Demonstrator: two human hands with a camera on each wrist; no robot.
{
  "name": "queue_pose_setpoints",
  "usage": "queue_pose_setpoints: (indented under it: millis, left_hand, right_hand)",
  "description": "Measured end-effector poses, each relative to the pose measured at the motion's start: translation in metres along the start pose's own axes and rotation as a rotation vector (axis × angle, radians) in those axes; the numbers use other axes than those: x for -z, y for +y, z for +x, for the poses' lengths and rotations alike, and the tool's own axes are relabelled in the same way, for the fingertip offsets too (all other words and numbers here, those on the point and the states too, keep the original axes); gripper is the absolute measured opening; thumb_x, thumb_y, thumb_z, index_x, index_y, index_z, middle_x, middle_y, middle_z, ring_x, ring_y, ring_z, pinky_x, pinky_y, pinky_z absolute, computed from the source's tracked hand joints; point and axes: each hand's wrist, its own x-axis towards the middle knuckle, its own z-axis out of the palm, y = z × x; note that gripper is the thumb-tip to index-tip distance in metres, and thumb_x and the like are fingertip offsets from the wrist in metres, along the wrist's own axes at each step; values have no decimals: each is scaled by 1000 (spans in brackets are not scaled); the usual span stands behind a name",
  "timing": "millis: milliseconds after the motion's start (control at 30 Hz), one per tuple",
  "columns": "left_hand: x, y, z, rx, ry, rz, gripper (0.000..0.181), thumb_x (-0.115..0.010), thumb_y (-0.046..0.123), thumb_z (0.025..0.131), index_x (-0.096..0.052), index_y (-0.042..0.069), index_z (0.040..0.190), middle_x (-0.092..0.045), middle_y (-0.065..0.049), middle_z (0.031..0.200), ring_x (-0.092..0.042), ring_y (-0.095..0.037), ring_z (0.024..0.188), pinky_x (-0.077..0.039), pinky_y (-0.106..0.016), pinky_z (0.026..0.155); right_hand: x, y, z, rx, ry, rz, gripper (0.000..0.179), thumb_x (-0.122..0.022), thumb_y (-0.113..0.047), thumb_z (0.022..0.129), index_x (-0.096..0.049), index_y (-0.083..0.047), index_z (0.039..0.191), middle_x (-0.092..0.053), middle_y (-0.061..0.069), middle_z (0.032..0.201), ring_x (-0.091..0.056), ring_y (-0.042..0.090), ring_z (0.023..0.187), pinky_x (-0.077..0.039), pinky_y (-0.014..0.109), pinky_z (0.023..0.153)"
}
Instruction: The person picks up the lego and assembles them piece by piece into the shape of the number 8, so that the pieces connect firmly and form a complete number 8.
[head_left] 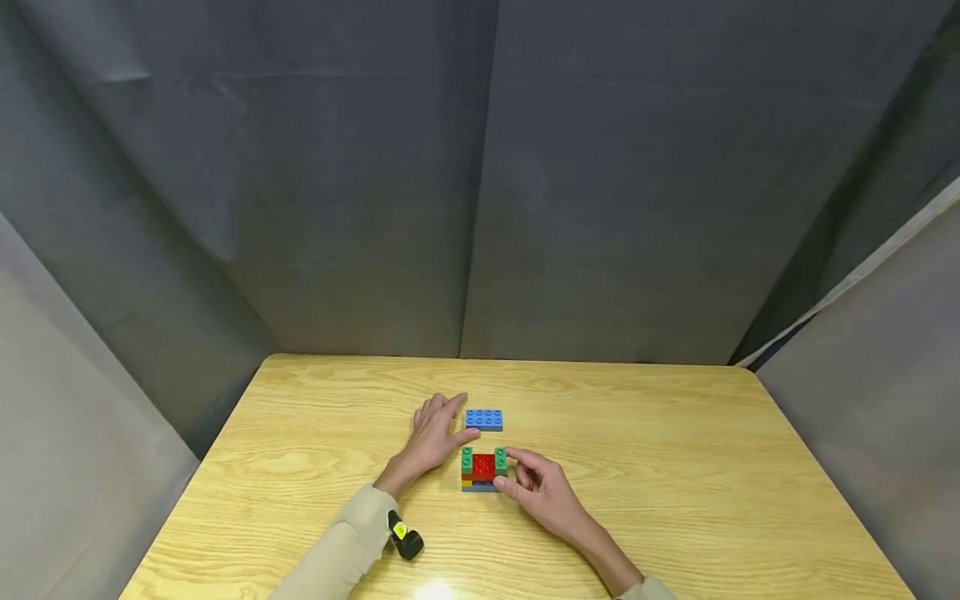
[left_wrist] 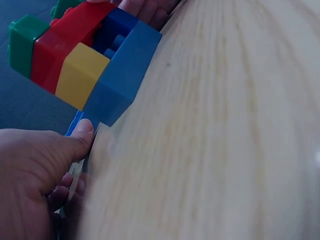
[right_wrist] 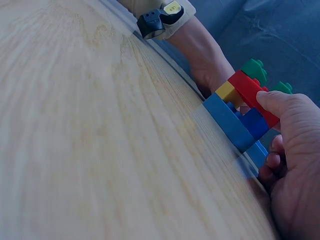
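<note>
A small stack of toy building bricks (head_left: 483, 468) stands on the table: blue at the bottom, yellow and dark blue above, then a red brick (left_wrist: 50, 52) and two green bricks (right_wrist: 254, 70) on top. My right hand (head_left: 551, 497) pinches the stack's right end, thumb on the front of the red brick and index finger at the back by the right green brick. Just behind the stack lies a loose blue brick (head_left: 484, 419). Around its left end my left hand (head_left: 432, 435) is spread, thumb in front and index finger behind, without a visible grip.
The wooden table (head_left: 660, 450) has grey curtains (head_left: 360, 208) along its back and sides. A black wrist camera (head_left: 406, 537) with a yellow label sits on the left sleeve.
</note>
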Motion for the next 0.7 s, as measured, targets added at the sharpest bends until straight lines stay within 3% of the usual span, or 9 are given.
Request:
queue_pose_setpoints:
  millis: [233, 400, 700]
  left_hand:
    - [0, 1, 3, -26, 1, 2, 64, -78, 38, 94, -58, 9, 148, -51, -3, 106, -41, -20, 93, -28, -39, 83]
    - [1, 3, 4, -38, -3, 3, 57, -78, 37, 95, -63, 10, 143, -50, -3, 103, -40, -21, 93, -28, -40, 82]
    - [1, 6, 4, -24, -6, -12, 38, -78, 34, 95, -71, 17, 128, -48, -1, 100, -40, -21, 93, -26, -39, 82]
  right_hand:
    - [-2, -2, 1, 4, -2, -11, 45, -77, -19, 97, -65, -6, 139, -46, -6, 74, -40, 3, 66, -42, 24, 66]
    - [-2, -4, 1, 14, -1, -24, 45, -76, -19, 97, -65, -5, 138, -46, -7, 73, -41, 2, 65, -45, 25, 70]
    - [-1, -7, 1, -7, 1, -38, 46, -77, -22, 97, -65, -5, 138, -46, -6, 73, -41, 3, 65, -44, 24, 69]
